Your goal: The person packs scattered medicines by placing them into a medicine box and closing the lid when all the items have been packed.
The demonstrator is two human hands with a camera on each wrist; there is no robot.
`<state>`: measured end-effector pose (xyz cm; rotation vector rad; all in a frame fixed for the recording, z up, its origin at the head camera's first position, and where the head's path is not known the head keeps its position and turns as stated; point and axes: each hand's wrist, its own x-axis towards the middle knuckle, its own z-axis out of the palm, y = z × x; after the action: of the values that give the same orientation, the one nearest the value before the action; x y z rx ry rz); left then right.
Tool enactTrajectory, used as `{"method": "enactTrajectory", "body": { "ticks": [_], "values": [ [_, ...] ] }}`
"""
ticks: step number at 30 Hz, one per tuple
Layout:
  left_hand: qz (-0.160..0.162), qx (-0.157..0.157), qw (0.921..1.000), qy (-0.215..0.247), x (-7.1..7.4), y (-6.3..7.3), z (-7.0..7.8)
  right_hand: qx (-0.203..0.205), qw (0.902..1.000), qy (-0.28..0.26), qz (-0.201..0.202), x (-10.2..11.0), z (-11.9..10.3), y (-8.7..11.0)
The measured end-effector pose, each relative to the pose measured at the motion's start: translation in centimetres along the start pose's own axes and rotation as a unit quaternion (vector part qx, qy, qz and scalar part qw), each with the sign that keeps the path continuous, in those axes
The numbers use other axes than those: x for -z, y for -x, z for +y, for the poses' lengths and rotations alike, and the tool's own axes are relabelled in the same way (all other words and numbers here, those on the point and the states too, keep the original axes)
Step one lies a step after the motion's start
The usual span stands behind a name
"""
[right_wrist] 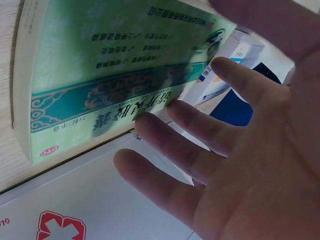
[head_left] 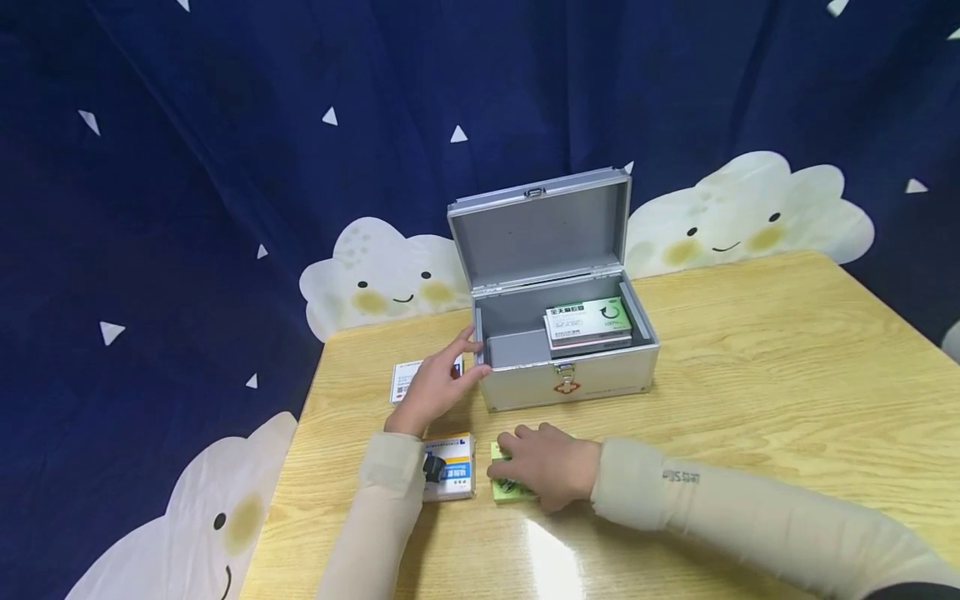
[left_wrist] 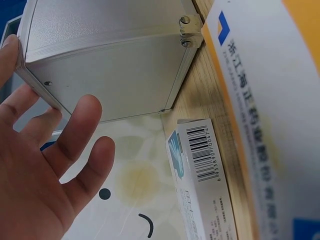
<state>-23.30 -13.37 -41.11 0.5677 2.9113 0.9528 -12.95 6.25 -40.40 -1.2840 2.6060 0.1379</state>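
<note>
A silver first-aid case stands on the table with its lid raised. My left hand is at the case's left end, its fingertips right at the rim and nothing held in it. In the left wrist view the fingers are spread beside the case's end wall. My right hand reaches over a green medicine box lying in front of the case. Its fingers are spread and loosely bent along the box's edge, not closed round it. The hand hides part of the box in the head view.
Medicine boxes lie stacked in the case's right half. A white, yellow and blue medicine box lies under the left wrist, left of the green box. Another white box sits left of the case. Behind the table hangs a dark blue curtain.
</note>
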Motion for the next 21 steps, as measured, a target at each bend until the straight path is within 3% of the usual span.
{"method": "enactTrajectory", "body": {
  "ticks": [11, 21],
  "values": [
    [-0.001, -0.001, 1.0000, 0.005, -0.2, 0.3, -0.4, 0.011, 0.9982, 0.055, 0.019, -0.7, 0.0, -1.1],
    [0.002, -0.002, 0.9999, 0.014, -0.2, 0.1, -0.2, -0.026, 0.9986, -0.033, -0.031, -0.6, 0.6, -1.4]
  ]
}}
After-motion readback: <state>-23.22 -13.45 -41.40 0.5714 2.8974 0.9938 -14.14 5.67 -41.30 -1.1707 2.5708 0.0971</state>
